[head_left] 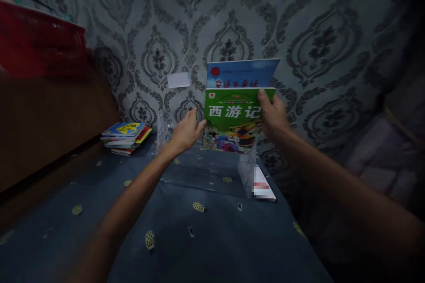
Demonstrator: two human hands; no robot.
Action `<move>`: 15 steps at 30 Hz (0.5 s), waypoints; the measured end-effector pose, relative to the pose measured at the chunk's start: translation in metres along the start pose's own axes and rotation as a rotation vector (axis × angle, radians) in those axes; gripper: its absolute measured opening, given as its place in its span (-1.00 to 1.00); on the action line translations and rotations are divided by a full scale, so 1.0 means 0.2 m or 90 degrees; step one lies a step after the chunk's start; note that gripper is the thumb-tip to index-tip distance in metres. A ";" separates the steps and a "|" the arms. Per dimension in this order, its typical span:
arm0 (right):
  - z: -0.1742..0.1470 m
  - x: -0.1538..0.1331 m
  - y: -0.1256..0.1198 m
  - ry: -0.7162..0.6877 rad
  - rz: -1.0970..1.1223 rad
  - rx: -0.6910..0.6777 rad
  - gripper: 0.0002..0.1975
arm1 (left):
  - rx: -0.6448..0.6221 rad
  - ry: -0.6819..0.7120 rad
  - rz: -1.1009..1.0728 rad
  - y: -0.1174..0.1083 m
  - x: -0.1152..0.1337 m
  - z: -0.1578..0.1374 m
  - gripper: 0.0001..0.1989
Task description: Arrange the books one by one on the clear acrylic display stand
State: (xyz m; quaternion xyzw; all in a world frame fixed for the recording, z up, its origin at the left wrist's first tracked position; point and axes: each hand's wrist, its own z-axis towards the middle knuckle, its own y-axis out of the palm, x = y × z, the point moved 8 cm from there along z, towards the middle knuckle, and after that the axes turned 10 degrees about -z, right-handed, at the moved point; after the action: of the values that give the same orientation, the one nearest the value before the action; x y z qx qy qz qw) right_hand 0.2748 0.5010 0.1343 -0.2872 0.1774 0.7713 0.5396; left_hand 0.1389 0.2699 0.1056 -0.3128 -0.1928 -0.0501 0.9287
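Note:
My right hand (275, 112) grips the right edge of two picture books, thumb in front. The front one is a green book (232, 117) with large white Chinese characters and cartoon figures. Behind it, a blue book (244, 72) sticks up higher. My left hand (187, 131) is beside the green book's left edge, fingers stretched out and thumb apart; whether the thumb touches the book I cannot tell. Below the books, a clear plastic book rack (247, 170) stands on the table, partly hidden by the books and my left hand.
A stack of books (124, 137) lies left of the rack. A lit phone (264, 185) lies by its right side. The table has a dark blue patterned cloth (172, 238). A red bin (43, 41) sits upper left on a brown surface. Patterned wallpaper (159, 57) backs the table.

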 end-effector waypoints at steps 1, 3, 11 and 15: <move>-0.01 0.01 0.00 0.016 0.029 -0.009 -0.53 | 0.013 0.006 0.022 -0.05 -0.02 -0.06 -0.57; -0.03 0.02 -0.02 0.051 0.080 -0.020 -0.55 | 0.043 -0.003 0.072 -0.18 -0.09 -0.18 -0.64; -0.33 0.01 -0.31 0.048 -0.032 0.118 -0.52 | 0.075 -0.358 0.360 -0.72 -0.88 -0.46 -0.57; -0.72 -0.05 -0.33 0.045 -0.084 0.080 -0.74 | 0.004 -0.433 0.396 -0.71 -1.14 -0.51 -0.44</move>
State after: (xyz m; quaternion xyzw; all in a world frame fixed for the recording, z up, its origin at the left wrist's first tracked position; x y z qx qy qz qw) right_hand 0.3752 0.4324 0.0324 -0.2909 0.2255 0.7105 0.5998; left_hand -0.0674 0.0898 0.0227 -0.3513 -0.3842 0.3369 0.7846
